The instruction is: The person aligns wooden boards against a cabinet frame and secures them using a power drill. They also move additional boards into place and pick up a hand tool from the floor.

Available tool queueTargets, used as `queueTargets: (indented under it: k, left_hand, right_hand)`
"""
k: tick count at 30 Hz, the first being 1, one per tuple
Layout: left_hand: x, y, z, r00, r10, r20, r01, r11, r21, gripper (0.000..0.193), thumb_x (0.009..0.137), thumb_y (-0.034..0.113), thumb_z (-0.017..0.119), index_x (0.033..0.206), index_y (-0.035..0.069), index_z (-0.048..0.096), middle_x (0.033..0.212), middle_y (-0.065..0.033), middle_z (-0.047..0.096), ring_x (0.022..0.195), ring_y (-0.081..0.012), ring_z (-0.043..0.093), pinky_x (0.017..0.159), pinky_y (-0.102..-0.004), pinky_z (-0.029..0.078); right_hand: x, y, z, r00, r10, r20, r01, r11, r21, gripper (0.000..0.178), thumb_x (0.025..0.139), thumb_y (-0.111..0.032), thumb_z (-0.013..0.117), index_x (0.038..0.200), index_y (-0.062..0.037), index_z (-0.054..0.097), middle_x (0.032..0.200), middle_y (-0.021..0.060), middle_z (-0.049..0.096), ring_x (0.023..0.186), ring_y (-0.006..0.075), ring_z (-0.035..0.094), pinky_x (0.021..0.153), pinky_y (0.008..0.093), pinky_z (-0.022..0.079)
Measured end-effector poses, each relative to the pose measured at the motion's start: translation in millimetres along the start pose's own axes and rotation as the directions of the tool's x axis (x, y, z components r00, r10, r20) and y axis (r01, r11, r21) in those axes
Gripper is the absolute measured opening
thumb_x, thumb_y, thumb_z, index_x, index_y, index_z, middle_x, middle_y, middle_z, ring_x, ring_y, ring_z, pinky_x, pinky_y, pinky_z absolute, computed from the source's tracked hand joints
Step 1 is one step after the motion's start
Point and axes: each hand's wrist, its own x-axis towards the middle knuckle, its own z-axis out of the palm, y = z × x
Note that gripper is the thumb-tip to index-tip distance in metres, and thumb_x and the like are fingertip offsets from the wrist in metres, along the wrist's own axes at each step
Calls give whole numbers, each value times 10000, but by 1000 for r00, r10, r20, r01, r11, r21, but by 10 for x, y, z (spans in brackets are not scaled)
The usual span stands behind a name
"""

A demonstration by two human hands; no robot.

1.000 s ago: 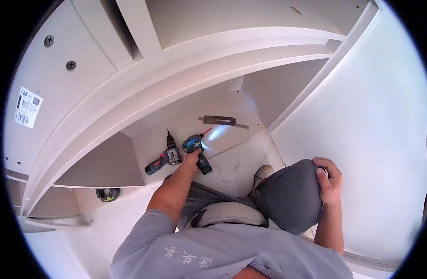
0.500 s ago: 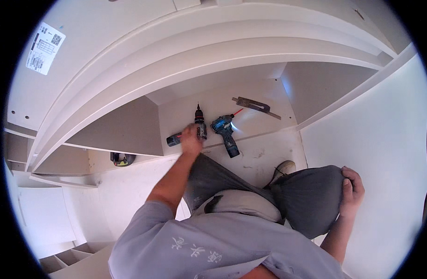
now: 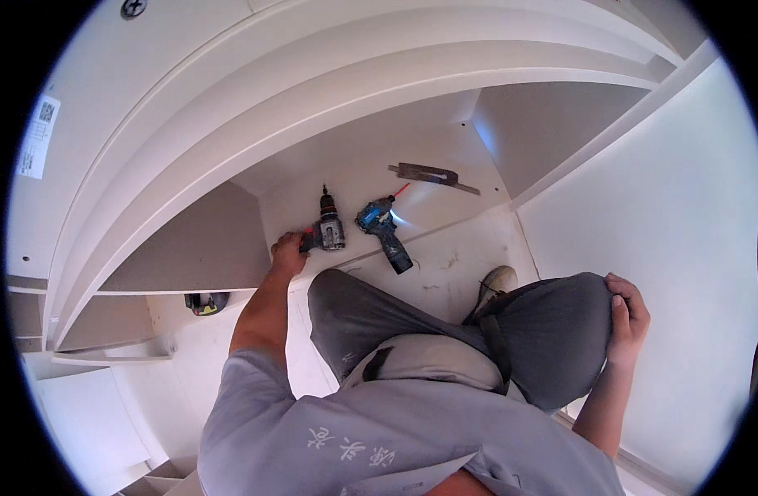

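Observation:
A black-and-grey cordless drill (image 3: 332, 230) with red accents lies on its side on the cabinet's bottom panel, its bit pointing away from me. My left hand (image 3: 288, 254) is closed around the battery end of its handle, which the fingers hide. Just right of the drill lies a blue-and-black cordless driver (image 3: 384, 235), with a red bit and its lamp lit. Beyond that is a flat dark metal tool (image 3: 433, 176) with a slot. My right hand (image 3: 630, 310) rests over my right knee, fingers laid on the trouser cloth, holding no tool.
Curved-looking white shelf edges (image 3: 379, 83) span the space above the tools. A white panel (image 3: 643, 198) stands at my right. Left of my arm, a black-and-green tool (image 3: 206, 303) sits partly under a shelf edge. My shoe (image 3: 498, 283) is on the floor ahead.
My left hand has slid from the drill's body leftward to the end of its handle. The drill looks slightly turned. My left knee has come up; the right hand stays on the other knee.

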Motion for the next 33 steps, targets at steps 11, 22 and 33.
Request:
queueTargets:
  k: [11, 22, 33]
  left_hand:
    - [-882, 31, -171, 969, -218, -112, 153, 896, -416, 541, 873, 202, 756, 1366, 59, 588, 1346, -219, 610, 1264, -393, 574, 1067, -476, 478]
    - [-2679, 180, -381, 912, -213, 352, 270, 955, -122, 823, 1005, 509, 545, 1599, 15, 263, 1654, -297, 187, 1542, -447, 173, 1271, -483, 189]
    - [-1983, 51, -366, 681, -15, 732, -76, 993, 91, 858, 1037, 600, 401, 1630, 25, 171, 1695, -242, 114, 1589, -363, 48, 1281, -496, 85]
  right_hand:
    - [1170, 406, 702, 869, 8, 495, -73, 991, 112, 298, 966, -235, 662, 1102, 26, 710, 1123, 130, 726, 1092, 241, 656, 993, 358, 478]
    - [1392, 1869, 2295, 497, 153, 854, -43, 988, -151, 327, 972, -301, 668, 1137, -23, 715, 1134, 117, 737, 1053, 249, 686, 918, 380, 527]
    - [383, 1435, 2157, 335, 171, 926, -252, 964, -87, 328, 1011, -322, 622, 1126, -41, 745, 1131, 98, 740, 1055, 209, 676, 952, 356, 512]
